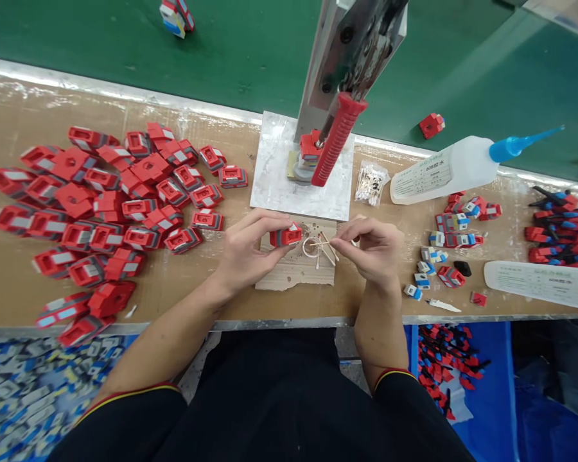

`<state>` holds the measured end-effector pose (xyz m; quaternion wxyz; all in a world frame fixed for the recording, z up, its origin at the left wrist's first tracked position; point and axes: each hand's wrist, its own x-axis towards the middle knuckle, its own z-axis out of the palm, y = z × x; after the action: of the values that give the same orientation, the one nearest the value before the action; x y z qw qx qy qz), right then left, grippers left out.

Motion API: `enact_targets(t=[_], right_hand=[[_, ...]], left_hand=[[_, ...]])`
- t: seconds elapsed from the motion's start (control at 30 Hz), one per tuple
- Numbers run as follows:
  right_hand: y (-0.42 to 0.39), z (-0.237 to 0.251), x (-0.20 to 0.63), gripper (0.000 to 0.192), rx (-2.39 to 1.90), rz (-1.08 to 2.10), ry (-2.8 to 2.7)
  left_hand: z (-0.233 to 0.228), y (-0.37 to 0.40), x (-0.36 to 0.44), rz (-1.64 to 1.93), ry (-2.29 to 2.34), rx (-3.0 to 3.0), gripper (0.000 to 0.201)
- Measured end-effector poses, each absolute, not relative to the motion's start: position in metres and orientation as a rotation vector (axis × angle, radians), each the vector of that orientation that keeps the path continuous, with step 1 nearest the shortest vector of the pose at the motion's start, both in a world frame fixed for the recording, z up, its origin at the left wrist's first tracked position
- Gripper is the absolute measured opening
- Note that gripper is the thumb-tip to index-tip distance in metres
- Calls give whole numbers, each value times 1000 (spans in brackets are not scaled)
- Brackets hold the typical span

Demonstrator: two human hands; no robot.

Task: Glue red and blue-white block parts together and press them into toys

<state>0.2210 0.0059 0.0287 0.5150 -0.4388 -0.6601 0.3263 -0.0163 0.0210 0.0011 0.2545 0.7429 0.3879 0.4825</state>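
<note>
Big pile of red housings (106,205) spread over the left of the brown bench (9,282). Hand press with a red handle (337,138) stands on a grey plate (279,179) at centre back. Bag of swabs (370,183) just beside the plate. Glue bottle with a blue nozzle (455,168) lies right of it; second bottle (539,282), possibly the same kind, near the front edge. Red-and-blue parts (455,231) between them.

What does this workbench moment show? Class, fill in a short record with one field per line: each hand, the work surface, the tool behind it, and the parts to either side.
Left hand: pinches a red and grey part
Right hand: holds a thin stick with its tip at a small ring
Work surface: cardboard pad on the bench
Behind: hand press with red handle
Person's left: heap of red parts
Person's right: glue bottle, lying down, blue nozzle
</note>
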Motion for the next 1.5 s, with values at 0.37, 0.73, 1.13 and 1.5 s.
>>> enact_targets(t=[0.37,0.73,1.13,1.5], right_hand=[[3,24,192,23,-920,866,-1316],[4,24,193,27,-1004,848,-1387],[3,24,200,23,-1049,789,-1427],[-4,31,239,17,-1043,621,-1827]], left_hand=[[1,17,-12,1345,955,2020,24],[1,17,-12,1361,951,2013,25],[5,18,-14,1369,969,2022,23],[-1,19,-19,1400,887,1771,30]])
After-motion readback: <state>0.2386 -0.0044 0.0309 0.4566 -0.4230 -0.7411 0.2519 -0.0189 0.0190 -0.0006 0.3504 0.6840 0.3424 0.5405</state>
